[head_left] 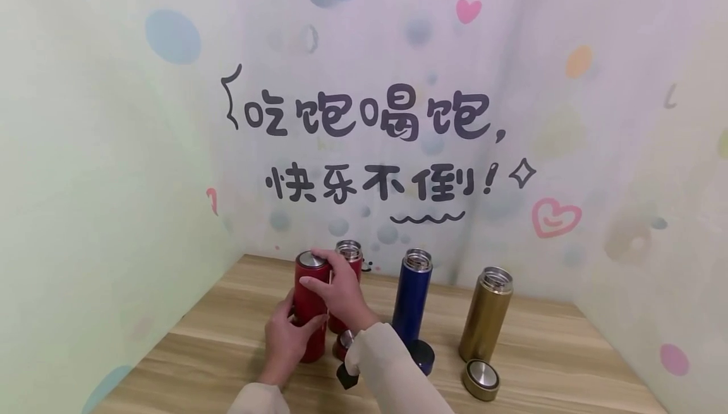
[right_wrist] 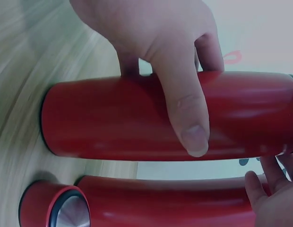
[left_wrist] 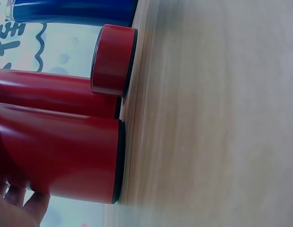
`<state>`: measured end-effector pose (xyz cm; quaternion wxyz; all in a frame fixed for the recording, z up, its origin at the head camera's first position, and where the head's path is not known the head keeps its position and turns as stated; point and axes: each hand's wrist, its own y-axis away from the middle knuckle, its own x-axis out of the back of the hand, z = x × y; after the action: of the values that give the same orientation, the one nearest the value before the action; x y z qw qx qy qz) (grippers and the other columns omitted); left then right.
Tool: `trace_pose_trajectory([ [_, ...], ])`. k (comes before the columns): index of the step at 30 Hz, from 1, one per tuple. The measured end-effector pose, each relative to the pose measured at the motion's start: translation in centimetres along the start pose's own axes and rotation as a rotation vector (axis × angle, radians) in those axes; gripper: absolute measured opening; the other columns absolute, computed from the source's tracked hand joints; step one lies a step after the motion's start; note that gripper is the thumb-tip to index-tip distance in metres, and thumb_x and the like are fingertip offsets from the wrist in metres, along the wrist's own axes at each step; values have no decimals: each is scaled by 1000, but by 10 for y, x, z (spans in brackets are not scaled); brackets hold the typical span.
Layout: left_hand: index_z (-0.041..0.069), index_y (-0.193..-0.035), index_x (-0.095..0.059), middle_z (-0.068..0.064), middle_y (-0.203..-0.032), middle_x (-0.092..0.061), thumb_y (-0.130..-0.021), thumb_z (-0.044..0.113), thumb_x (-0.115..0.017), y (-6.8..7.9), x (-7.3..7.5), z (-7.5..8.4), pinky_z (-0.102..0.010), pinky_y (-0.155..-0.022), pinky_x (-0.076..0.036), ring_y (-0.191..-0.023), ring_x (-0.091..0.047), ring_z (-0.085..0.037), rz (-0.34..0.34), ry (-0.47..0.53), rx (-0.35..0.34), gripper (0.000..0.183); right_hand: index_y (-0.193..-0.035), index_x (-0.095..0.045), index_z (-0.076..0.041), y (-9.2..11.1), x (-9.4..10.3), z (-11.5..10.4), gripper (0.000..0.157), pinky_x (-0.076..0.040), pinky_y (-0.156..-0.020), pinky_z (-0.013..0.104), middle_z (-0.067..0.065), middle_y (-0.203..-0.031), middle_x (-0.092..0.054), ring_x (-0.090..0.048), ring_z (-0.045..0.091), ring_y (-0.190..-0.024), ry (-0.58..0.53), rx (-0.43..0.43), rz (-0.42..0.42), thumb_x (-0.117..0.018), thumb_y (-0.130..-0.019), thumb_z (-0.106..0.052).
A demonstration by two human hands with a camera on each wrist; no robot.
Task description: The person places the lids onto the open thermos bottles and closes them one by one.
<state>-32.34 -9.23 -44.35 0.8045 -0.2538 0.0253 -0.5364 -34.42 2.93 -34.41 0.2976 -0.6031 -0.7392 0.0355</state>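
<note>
A red thermos (head_left: 306, 300) with a steel-topped lid (head_left: 311, 260) stands upright at the table's left. My left hand (head_left: 283, 341) grips its body low down, the thumb across the front, as the right wrist view also shows. Up at the lid end, my right hand (head_left: 348, 294) holds the same thermos with thumb and fingers spread around the top. Right behind it is a second red thermos (head_left: 349, 251) with an uncovered steel mouth, partly hidden by my right hand. Its red cap (left_wrist: 113, 61) rests on the table in front of it.
To the right stand a blue thermos (head_left: 412, 300) and a gold thermos (head_left: 486, 319), both with uncovered mouths. A blue cap (head_left: 423, 357) and a gold cap (head_left: 481, 380) lie before them on the wooden table (head_left: 546, 351). A printed backdrop rises behind.
</note>
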Motion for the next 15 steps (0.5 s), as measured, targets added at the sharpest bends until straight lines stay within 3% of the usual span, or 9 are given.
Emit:
trace_pose_trajectory([
  [6,3,-142,-47,-19,-127,-60,-77,25,-85,-1,3,-2,-50,-93,-49,-113,-58,-35,11,9,6,79,-133,-54,-26,2,-12,-5,54,-52,-90,42,-6,-124,-52,-51,16,-112,39,-5,89,-78,-84,-29],
  [15,4,-144,-45,-20,-130,-58,-79,18,-82,-2,0,-2,-50,-93,-49,-114,-58,-36,-8,-14,19,76,-133,-50,-24,4,-23,-9,60,-55,-83,36,-2,-120,-51,-50,15,-110,218,-22,216,-80,-82,-34],
])
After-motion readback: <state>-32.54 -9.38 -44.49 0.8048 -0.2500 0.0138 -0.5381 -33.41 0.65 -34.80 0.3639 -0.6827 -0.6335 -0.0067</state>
